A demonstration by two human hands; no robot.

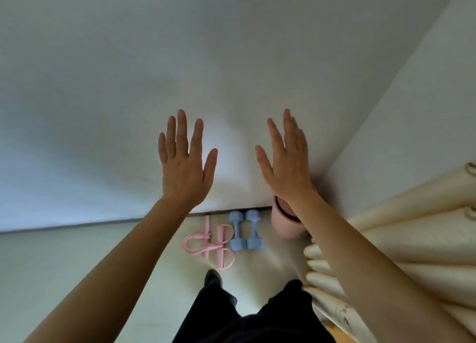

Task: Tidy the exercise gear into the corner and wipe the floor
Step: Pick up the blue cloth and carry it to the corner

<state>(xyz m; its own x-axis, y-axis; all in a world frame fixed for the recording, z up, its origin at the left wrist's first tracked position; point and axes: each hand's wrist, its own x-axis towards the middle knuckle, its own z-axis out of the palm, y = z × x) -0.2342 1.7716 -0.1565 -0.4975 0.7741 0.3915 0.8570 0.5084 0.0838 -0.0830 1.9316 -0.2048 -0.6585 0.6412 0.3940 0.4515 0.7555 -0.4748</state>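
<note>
Both hands, left (184, 166) and right (287, 166), were up, fingers spread, holding nothing. Dumbbells (246, 230), pink jump rope (210, 242) and rolled mat (284, 223) sat on the floor (77, 265) by the wall (103, 85). The curtain (412, 226) crowded the right, and my right arm hid part of the mat.

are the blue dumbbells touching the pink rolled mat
Apart: head view shows bare floor between the blue dumbbells and the pink rolled mat.
</note>
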